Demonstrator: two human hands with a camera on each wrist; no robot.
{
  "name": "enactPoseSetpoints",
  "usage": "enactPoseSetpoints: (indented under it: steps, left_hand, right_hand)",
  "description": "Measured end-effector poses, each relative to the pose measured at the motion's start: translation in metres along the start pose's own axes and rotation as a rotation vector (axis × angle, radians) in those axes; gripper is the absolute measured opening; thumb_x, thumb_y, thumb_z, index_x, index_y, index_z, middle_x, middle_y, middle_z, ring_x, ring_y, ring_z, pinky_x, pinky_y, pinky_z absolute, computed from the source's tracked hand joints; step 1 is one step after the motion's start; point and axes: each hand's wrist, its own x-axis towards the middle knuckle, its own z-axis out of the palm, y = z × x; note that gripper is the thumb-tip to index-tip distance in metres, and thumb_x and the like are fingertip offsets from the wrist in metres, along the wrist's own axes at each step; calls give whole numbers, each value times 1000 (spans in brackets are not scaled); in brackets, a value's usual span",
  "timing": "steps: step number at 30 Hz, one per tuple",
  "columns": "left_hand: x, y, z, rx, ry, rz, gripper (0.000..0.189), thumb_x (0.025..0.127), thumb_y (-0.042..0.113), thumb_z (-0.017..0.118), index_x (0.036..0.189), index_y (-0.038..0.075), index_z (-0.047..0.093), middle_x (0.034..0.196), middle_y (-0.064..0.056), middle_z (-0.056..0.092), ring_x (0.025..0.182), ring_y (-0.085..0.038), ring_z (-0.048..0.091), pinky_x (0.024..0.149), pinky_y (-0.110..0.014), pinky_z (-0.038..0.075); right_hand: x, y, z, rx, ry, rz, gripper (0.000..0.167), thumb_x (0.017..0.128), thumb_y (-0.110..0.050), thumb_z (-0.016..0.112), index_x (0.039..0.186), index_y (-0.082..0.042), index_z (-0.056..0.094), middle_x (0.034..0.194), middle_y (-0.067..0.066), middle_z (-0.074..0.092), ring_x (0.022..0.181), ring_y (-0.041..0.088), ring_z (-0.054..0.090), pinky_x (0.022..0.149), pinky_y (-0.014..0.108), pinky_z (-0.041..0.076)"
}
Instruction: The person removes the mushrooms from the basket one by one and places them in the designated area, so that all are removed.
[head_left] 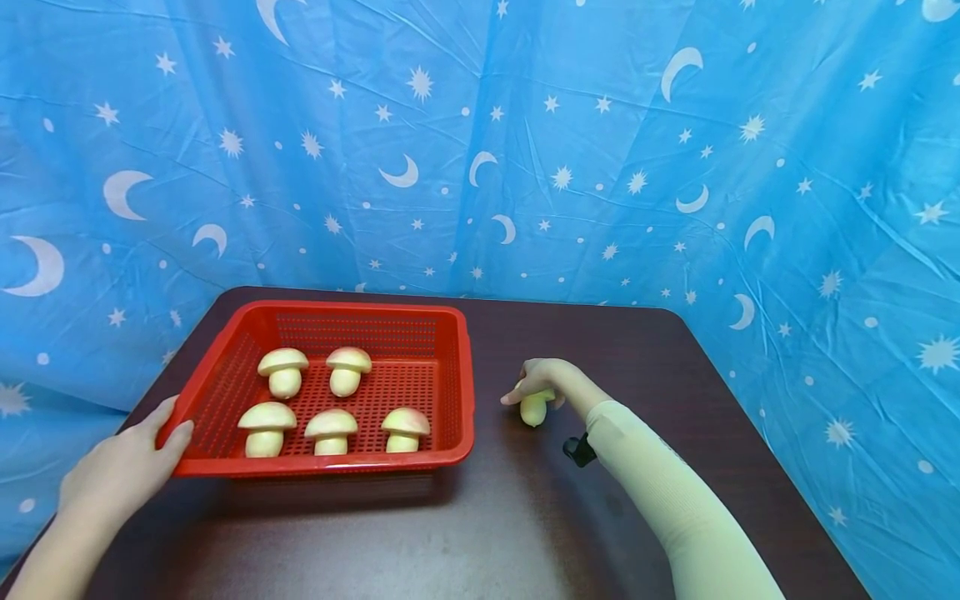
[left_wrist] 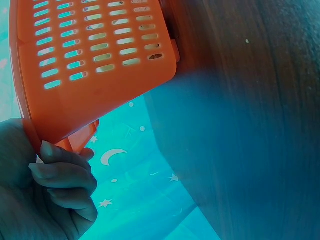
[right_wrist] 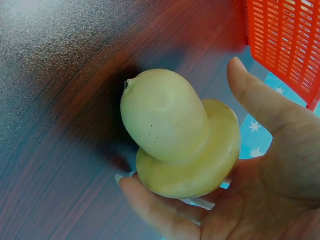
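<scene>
Person's right arm, lower right of the head view: pale cream sleeve (head_left: 675,492), fine-ribbed fabric, close-fitting, ends at the wrist just short of the bare right grip (head_left: 546,377). Small black piece (head_left: 579,451) at the sleeve's left edge near the wrist, rounded; finer detail too small to tell. Left grip (head_left: 112,471), lower left: bare, forearm below it bare too. Smooth, rounded nails (left_wrist: 44,171) visible in left wrist view.
</scene>
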Motion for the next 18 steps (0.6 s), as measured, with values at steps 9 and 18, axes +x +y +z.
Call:
enactPoseSetpoints:
  steps: [9, 18]
  left_hand:
    - [2, 0, 1, 7, 10, -5, 72, 97, 29, 49, 141, -16, 15, 104, -44, 47, 77, -44, 52, 55, -48, 52]
    - [3, -2, 1, 5, 4, -10, 73, 97, 30, 50, 142, -15, 14, 104, -43, 46, 78, -44, 51, 55, -48, 52]
  right_hand:
    - [-17, -5, -6, -11, -13, -26, 75, 83, -46, 72, 138, -5, 44, 133, 13, 48, 116, 31, 50, 90, 50, 49]
    - [-19, -8, -23, -99, 24, -130, 87, 87, -53, 63, 148, -1, 30, 149, 18, 34, 132, 32, 37, 107, 49, 33]
